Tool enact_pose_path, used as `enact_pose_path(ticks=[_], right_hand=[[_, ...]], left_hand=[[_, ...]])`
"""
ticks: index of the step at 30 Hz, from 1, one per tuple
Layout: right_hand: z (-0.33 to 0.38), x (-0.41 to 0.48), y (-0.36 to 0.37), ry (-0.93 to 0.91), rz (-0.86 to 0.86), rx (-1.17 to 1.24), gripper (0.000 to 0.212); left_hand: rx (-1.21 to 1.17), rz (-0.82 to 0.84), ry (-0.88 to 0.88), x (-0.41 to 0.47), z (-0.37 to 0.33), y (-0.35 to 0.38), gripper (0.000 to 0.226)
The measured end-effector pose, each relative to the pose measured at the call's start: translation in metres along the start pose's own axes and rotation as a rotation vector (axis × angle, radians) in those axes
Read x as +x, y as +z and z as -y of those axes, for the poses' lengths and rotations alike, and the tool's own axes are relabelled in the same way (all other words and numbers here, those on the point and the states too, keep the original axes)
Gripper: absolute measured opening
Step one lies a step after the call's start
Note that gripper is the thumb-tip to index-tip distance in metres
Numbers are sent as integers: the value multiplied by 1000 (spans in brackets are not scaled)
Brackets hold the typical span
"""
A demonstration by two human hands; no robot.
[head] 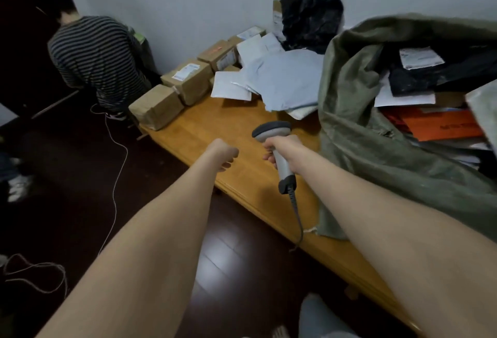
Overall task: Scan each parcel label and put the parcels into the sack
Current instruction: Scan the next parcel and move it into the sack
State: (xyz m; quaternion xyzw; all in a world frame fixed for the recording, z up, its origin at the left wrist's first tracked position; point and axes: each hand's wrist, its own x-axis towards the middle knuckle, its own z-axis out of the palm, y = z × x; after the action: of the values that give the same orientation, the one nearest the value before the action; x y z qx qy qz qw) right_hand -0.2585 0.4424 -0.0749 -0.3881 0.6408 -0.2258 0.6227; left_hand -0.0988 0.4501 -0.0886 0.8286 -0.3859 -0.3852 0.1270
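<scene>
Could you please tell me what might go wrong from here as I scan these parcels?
1. The cable trails from the scanner in your right hand over the edge of the table. It might snag as you reach for the white mailers.
2. The nearest brown box sits right at the table corner, so a nudge could tip it off.

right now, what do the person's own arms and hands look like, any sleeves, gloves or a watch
Both arms are bare as far as the picture shows: neither the left arm nor the right arm has a sleeve. The left hand and right hand wear no gloves. No watch, band, ring or marking shows on either.
</scene>
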Motion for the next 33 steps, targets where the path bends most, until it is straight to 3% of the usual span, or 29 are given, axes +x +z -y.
enact_pose_path(ticks=[10,24,33], right_hand=[[28,77,72,69,51,71,8],[126,207,125,130,-17,179,37],[182,256,126,121,-119,291,20]], left_hand=[[-17,31,-33,92,25,-47,15],[71,94,46,236,-36,-120,15],[153,143,178,312,-99,-141,10]])
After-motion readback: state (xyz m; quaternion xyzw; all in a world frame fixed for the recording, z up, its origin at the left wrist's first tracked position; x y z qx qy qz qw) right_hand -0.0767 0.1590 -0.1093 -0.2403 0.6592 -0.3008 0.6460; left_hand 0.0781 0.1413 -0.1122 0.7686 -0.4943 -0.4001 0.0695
